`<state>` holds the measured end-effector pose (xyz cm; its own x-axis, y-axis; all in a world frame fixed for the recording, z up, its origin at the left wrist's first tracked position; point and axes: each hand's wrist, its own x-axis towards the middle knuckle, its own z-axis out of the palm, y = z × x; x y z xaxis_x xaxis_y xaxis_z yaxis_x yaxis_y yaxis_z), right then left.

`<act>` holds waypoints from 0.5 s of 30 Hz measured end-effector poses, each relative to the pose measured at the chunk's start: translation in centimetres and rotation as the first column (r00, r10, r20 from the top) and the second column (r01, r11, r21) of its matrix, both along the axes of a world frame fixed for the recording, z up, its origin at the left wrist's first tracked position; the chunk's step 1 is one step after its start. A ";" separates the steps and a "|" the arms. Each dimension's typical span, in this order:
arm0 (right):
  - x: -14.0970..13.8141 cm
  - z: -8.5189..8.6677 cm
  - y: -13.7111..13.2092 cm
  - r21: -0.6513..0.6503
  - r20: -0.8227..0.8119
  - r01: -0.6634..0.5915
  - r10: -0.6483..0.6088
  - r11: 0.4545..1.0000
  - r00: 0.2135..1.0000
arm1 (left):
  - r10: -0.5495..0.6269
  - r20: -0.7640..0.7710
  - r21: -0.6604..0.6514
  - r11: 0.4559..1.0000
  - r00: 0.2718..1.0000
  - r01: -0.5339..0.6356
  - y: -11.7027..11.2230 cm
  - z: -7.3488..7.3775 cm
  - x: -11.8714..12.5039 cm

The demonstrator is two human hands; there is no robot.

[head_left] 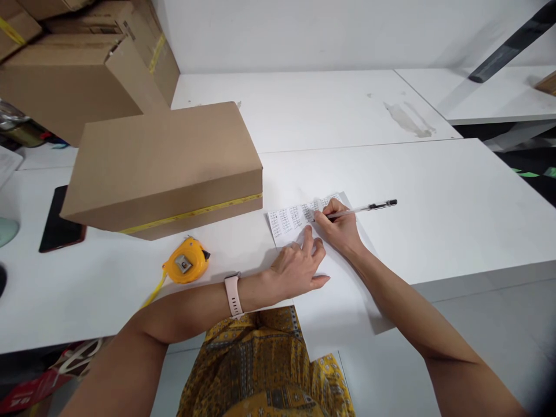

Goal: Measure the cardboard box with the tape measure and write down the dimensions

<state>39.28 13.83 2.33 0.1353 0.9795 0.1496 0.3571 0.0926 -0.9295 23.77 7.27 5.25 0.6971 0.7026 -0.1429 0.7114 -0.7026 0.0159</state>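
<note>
A clear pen with a black cap end (369,207) is gripped in my right hand (341,227), its tip on a sheet of paper (284,225). Columns of handwriting fill the upper part of the sheet. My left hand (299,267) rests on the paper just below the writing, fingers spread and holding nothing. To the left of it lies a yellow tape measure (187,260), with some of its yellow tape running out toward my left forearm. A closed cardboard box (169,156) wrapped with a yellow measuring tape stands behind the tape measure.
Several cardboard boxes (56,75) are stacked at the back left. A dark phone or tablet (63,223) lies partly beside the box. The white table (434,202) extends to the right, where a dark upright bar (512,43) stands near the wall.
</note>
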 end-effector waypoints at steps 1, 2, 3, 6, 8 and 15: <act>0.0 0.0 0.0 -0.004 -0.001 -0.002 0.002 1.000 1.000 | -0.001 -0.003 -0.003 1.000 1.000 0.001 0.0 0.0 0.0; 0.0 0.1 0.0 -0.007 -0.002 -0.002 0.002 1.000 1.000 | -0.003 -0.006 -0.003 1.000 1.000 0.003 0.1 0.0 0.0; 0.0 0.1 0.0 -0.008 -0.004 -0.001 0.001 1.000 1.000 | -0.004 -0.006 -0.001 1.000 1.000 0.004 0.1 0.0 0.0; -0.1 0.2 0.0 -0.008 -0.006 0.008 -0.008 1.000 1.000 | -0.002 0.004 0.009 1.000 1.000 0.002 0.1 -0.2 0.0; -0.1 0.3 0.0 -0.008 -0.009 0.009 -0.009 1.000 1.000 | -0.002 0.007 0.011 1.000 1.000 0.002 0.1 -0.2 0.1; 0.0 0.1 0.1 -0.001 -0.023 0.009 -0.009 1.000 1.000 | -0.004 0.005 0.012 1.000 1.000 0.004 0.1 -0.3 0.1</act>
<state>39.32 13.89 2.45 0.1478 0.9782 0.1458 0.3369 0.0888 -0.9374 23.85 7.34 4.97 0.7007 0.7015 -0.1305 0.7085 -0.7057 0.0109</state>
